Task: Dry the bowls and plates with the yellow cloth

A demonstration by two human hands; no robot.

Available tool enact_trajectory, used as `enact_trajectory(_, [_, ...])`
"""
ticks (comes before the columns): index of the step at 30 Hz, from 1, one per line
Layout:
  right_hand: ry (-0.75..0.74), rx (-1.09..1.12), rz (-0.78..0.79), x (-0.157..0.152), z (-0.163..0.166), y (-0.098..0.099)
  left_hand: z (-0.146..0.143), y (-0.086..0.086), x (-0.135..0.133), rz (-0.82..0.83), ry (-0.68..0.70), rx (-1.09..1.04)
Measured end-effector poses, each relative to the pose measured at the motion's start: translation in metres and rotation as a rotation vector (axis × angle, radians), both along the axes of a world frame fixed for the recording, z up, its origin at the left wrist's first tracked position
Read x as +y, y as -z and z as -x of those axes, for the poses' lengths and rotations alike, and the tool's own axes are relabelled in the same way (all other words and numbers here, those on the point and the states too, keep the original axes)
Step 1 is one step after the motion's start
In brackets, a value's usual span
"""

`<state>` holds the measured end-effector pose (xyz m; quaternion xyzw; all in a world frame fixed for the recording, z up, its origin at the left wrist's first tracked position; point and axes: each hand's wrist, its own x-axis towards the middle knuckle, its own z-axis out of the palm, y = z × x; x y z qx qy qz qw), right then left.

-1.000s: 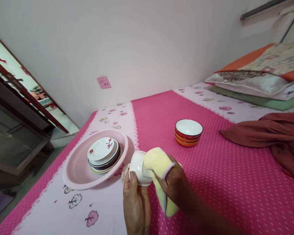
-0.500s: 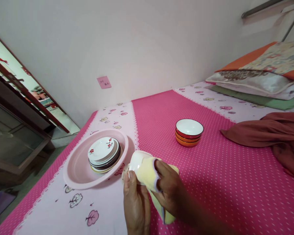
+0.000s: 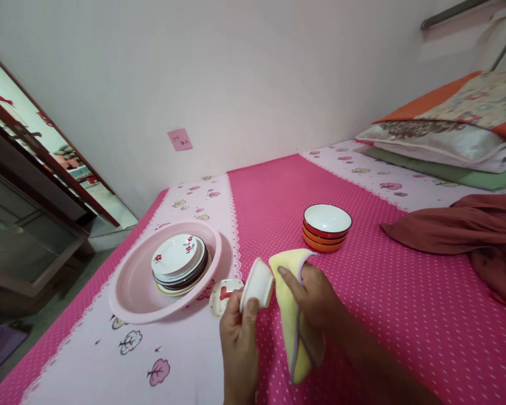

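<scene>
Tilted on its side, a small white dish (image 3: 258, 283) is pinched at its rim by my left hand (image 3: 241, 332). My right hand (image 3: 316, 295) grips a yellow cloth (image 3: 293, 304) with a purple edge, and the cloth hangs down just right of the dish, apart from it. Behind my left hand, a small patterned dish (image 3: 219, 293) with a red mark lies on the bed cover, partly hidden by my fingers. A stack of orange-red bowls (image 3: 325, 239) with white insides stands beyond my right hand.
To the left, a pink basin (image 3: 124, 292) holds a stack of plates (image 3: 175, 256), the top one white with red flowers. A reddish-brown cloth (image 3: 468, 225) lies at the right, below piled pillows (image 3: 447, 135). A wall (image 3: 253, 84) rises behind the pink dotted bed cover (image 3: 270, 202).
The yellow cloth has come off the white dish and moved right with my right hand. My left hand has turned the dish, uncovering more of the patterned dish behind.
</scene>
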<state>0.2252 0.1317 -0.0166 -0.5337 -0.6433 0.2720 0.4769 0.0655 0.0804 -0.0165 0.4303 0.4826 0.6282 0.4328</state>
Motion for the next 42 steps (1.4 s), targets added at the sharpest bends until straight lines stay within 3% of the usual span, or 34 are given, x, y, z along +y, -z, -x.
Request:
enact_trajectory(3, [-0.062,0.27,0.151,0.003,-0.012,-0.007,0.001,-0.004,0.0,-0.169,0.085,0.319])
enact_trajectory(5, [-0.123,0.365,0.205,0.006,-0.02,-0.011,0.0,-0.008,0.002,-0.262,0.18,0.415])
enact_trajectory(8, [-0.223,0.324,0.243,0.011,-0.028,-0.01,0.0,-0.011,0.004,-0.296,0.294,0.482])
enact_trajectory(10, [-0.241,0.281,0.223,0.015,-0.03,-0.006,-0.002,-0.01,0.004,-0.284,0.292,0.502])
enact_trajectory(12, [-0.197,0.256,0.179,0.019,-0.029,0.0,-0.004,-0.005,0.004,-0.266,0.203,0.44])
enact_trajectory(16, [-0.066,0.294,0.15,0.021,-0.02,0.008,-0.009,0.006,0.01,-0.128,-0.073,0.115])
enact_trajectory(21, [-0.042,0.396,0.199,0.013,-0.001,0.012,-0.014,0.007,0.012,0.049,0.143,-0.275])
enact_trajectory(29, [-0.239,0.512,0.309,-0.001,0.014,0.008,-0.002,0.004,0.009,0.025,-0.017,-0.302])
enact_trajectory(32, [-0.113,0.509,0.337,0.002,0.003,0.003,0.008,0.008,0.009,0.062,-0.01,-0.296])
enact_trajectory(37, [0.031,0.448,0.083,-0.009,-0.007,-0.017,0.014,0.01,0.005,0.089,0.12,-0.305])
enact_trajectory(42, [-0.098,0.076,-0.282,-0.023,0.005,-0.028,0.018,0.016,0.005,0.023,0.339,-0.184])
